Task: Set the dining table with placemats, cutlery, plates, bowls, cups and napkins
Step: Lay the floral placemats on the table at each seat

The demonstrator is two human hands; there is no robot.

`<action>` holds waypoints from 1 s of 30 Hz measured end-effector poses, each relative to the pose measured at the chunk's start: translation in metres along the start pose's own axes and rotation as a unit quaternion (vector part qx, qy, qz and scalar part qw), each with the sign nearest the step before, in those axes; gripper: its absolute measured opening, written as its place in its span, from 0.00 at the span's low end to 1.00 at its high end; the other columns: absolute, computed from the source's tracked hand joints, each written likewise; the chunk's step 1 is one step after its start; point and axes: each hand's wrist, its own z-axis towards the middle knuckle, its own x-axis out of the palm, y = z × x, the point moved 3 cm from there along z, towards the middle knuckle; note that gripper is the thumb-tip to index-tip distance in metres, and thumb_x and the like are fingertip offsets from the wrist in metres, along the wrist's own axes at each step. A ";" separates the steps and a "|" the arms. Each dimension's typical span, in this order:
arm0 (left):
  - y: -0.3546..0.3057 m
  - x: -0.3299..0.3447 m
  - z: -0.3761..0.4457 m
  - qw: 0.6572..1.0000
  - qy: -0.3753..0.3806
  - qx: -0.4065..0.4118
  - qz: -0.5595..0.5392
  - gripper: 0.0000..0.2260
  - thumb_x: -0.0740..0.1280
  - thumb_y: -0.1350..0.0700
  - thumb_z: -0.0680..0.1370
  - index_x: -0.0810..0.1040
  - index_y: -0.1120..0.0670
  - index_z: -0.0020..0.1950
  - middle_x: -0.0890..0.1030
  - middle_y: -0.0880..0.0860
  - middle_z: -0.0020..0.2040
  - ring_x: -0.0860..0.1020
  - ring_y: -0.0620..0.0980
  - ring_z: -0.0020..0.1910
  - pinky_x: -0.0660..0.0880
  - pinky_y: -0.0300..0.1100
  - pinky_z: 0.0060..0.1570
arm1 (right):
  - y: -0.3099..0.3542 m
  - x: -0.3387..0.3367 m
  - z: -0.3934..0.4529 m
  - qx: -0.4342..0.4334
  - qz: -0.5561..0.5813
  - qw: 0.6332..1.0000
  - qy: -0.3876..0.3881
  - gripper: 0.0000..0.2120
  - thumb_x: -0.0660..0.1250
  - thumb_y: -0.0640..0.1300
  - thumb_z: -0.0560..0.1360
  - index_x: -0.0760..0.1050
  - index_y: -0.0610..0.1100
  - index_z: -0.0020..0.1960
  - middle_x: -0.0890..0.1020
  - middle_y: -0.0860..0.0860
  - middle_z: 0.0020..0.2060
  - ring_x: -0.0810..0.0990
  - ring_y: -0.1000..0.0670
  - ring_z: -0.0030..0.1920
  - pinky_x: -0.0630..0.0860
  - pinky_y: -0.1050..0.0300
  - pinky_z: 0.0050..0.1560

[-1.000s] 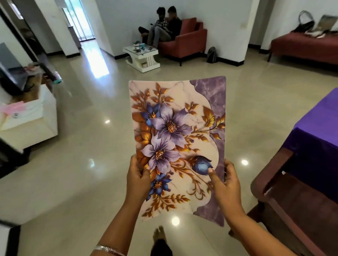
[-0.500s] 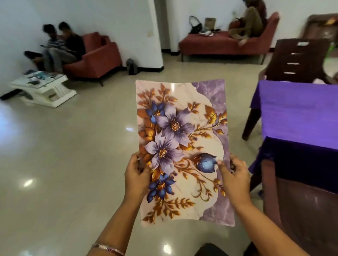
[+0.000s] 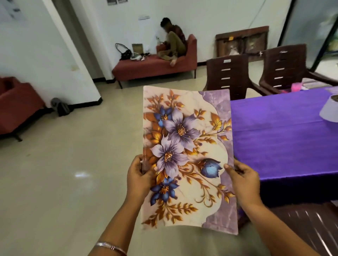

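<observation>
While left hand (image 3: 140,175) | right hand (image 3: 241,180) pinch edges; glossy rectangular floral placemat (image 3: 186,155) bows

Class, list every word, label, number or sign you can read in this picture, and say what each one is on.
None can be read.
Wall papers: too blurred.
Chair labels: too small.
Placemat: flowers only, no text.

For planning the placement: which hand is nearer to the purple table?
Right. The right hand grips the placemat edge beside the purple table; the left hand grips the far edge.
</observation>
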 end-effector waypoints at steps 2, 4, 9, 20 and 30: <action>0.004 0.016 0.044 1.000 0.008 -0.003 -0.009 0.14 0.74 0.65 0.71 0.78 0.47 0.48 0.85 0.47 0.43 0.83 0.47 0.43 0.80 0.49 0.44 | 0.003 0.014 0.032 0.016 0.008 1.000 -0.014 0.07 0.70 0.40 0.74 0.81 0.38 0.50 0.84 0.44 0.40 0.83 0.42 0.45 0.80 0.43 0.49; 0.006 0.035 0.082 1.000 0.021 -0.009 -0.017 0.14 0.73 0.67 0.72 0.77 0.49 0.48 0.85 0.45 0.41 0.82 0.43 0.40 0.80 0.45 0.42 | 0.008 0.022 0.059 0.022 0.012 0.999 -0.038 0.07 0.70 0.39 0.75 0.81 0.40 0.52 0.83 0.51 0.38 0.81 0.51 0.41 0.79 0.50 0.47; 0.023 0.103 0.181 0.995 0.100 -0.015 -0.025 0.15 0.73 0.69 0.71 0.76 0.51 0.48 0.84 0.49 0.42 0.82 0.45 0.39 0.79 0.40 0.37 | 0.003 0.026 0.120 0.023 -0.009 0.992 -0.121 0.03 0.68 0.39 0.76 0.78 0.46 0.49 0.82 0.52 0.39 0.78 0.59 0.40 0.75 0.60 0.40; 0.042 0.262 0.366 0.925 0.378 -0.022 -0.019 0.09 0.61 0.63 0.81 0.78 0.54 0.55 0.84 0.52 0.50 0.83 0.51 0.50 0.80 0.45 0.48 | -0.036 0.049 0.217 0.103 -0.035 0.934 -0.341 0.02 0.63 0.38 0.78 0.74 0.42 0.50 0.78 0.50 0.37 0.75 0.52 0.38 0.72 0.61 0.35; 0.046 0.435 0.423 0.864 0.496 0.082 0.021 0.12 0.62 0.66 0.78 0.81 0.53 0.53 0.84 0.52 0.51 0.81 0.53 0.53 0.77 0.55 0.57 | -0.062 -0.031 0.247 0.183 -0.073 0.823 -0.533 0.10 0.61 0.37 0.79 0.72 0.40 0.60 0.75 0.43 0.42 0.73 0.45 0.41 0.67 0.55 0.35</action>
